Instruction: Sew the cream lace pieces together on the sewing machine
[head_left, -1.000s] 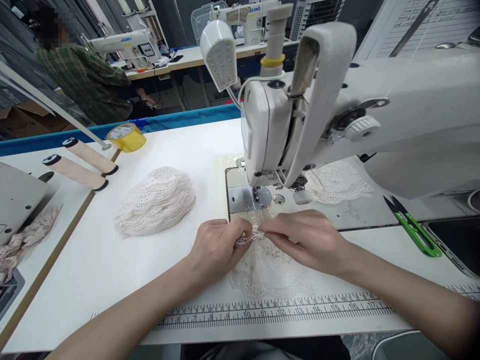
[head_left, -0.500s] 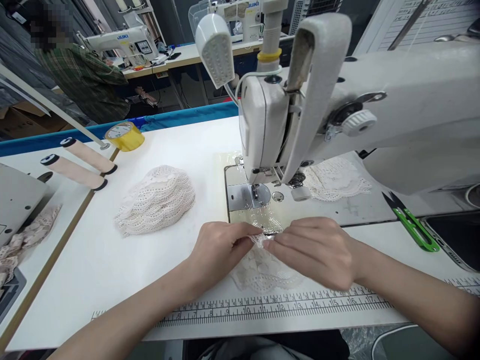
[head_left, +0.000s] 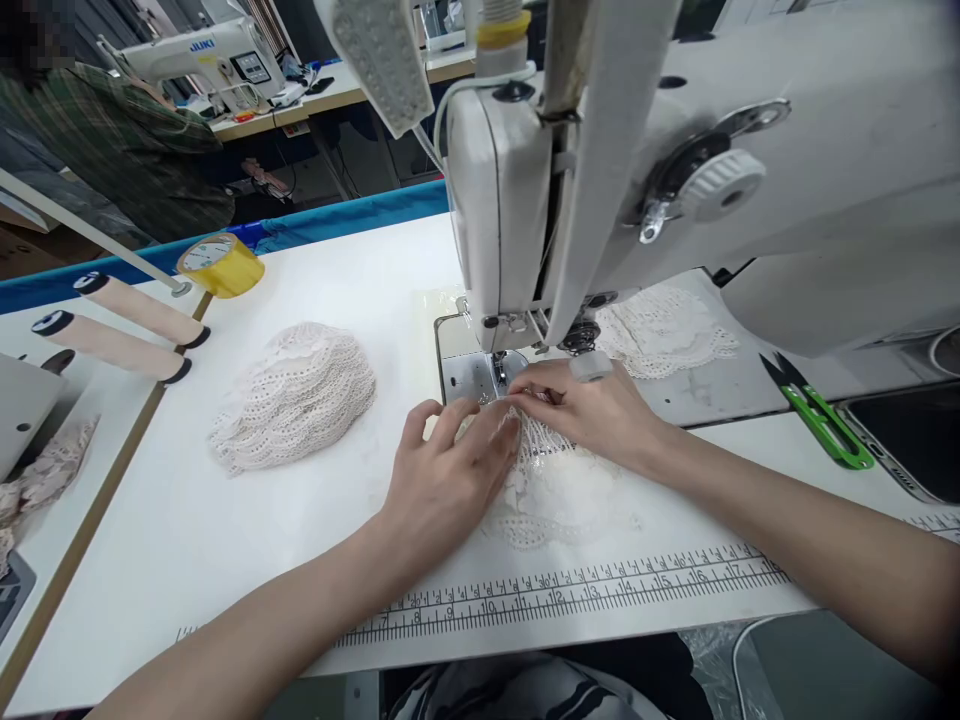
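White lace fabric (head_left: 551, 500) lies on the table in front of the sewing machine (head_left: 510, 200), its upper edge close to the needle area. My right hand (head_left: 592, 405) pinches the lace edge just beside the presser foot (head_left: 499, 368). My left hand (head_left: 454, 470) is bent over the left part of the same lace, thumb and fingers closed on its edge, fingertips nearly touching those of my right hand. A folded pile of lace (head_left: 296, 400) rests to the left. More lace (head_left: 664, 330) lies behind the needle area, under the machine arm.
Green snips (head_left: 825, 425) and a phone (head_left: 907, 435) lie at the right. Yellow tape (head_left: 221, 266) and two thread cones (head_left: 142, 310) are at the back left. A printed ruler (head_left: 555, 598) runs along the front edge. A person in a plaid shirt (head_left: 112, 140) sits beyond.
Both hands have moved up toward the needle with the lace edge, my right hand coming in beside the presser foot. The camera view has shifted closer to the machine.
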